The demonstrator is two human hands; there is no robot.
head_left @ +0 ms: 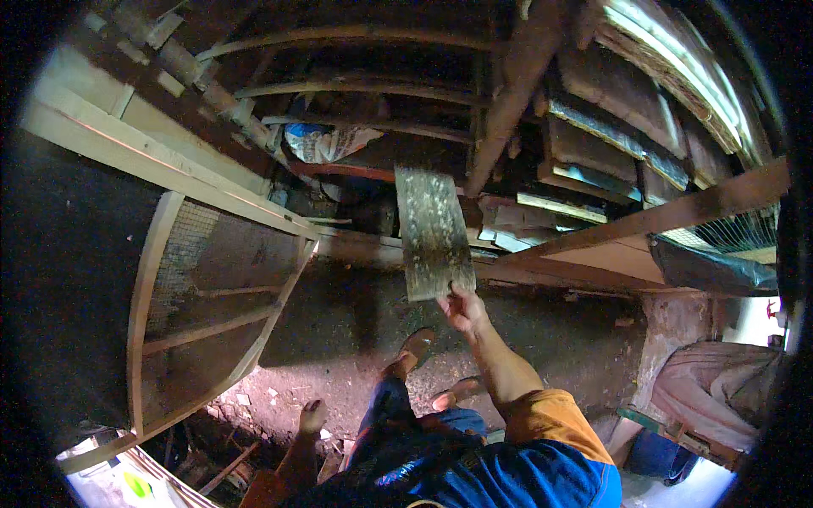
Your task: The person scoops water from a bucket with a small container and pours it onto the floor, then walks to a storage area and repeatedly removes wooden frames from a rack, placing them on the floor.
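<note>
A flat, weathered wooden board (432, 224), grey-brown with pale blotches, is held out in front of me. My right hand (463, 309) is closed on its near lower corner, the thumb lying on the upper face. The board's far end reaches toward a dark wooden rack. Down at the lower left, my left hand (312, 416) hangs low beside my leg, away from the board. Its fingers are dim but look loosely apart, with no held thing showing.
A wire-mesh wooden frame (212, 271) stands on the left. Slatted rails (364, 87) with a white-and-blue sack (326, 142) lie ahead. Stacked boards (593, 161) and a long beam (652, 222) are at right, near a draped cloth (716, 389). Debris litters the dirt floor (288, 394).
</note>
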